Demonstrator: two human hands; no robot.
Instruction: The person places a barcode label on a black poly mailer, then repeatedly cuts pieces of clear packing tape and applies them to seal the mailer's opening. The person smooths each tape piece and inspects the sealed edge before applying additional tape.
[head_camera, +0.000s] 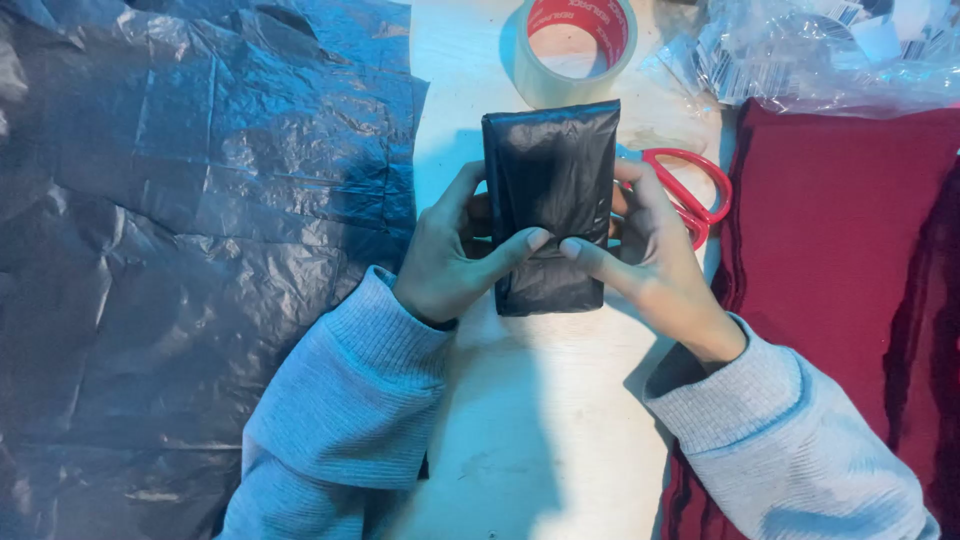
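Note:
A small rectangular packet wrapped in black plastic (552, 175) sits upright in the middle of the pale table (540, 430). My left hand (450, 255) grips its left edge, with the thumb pressed across its front. My right hand (645, 245) grips the right edge, its thumb meeting the left thumb on the packet's lower front. Both wrists wear light grey ribbed sleeves.
Crumpled black plastic sheeting (190, 250) covers the left side. A roll of clear tape (575, 45) stands behind the packet. Red-handled scissors (700, 190) lie right of it, partly behind my right hand. Dark red cloth (850, 260) fills the right; clear bags of labels (820, 50) lie at the top right.

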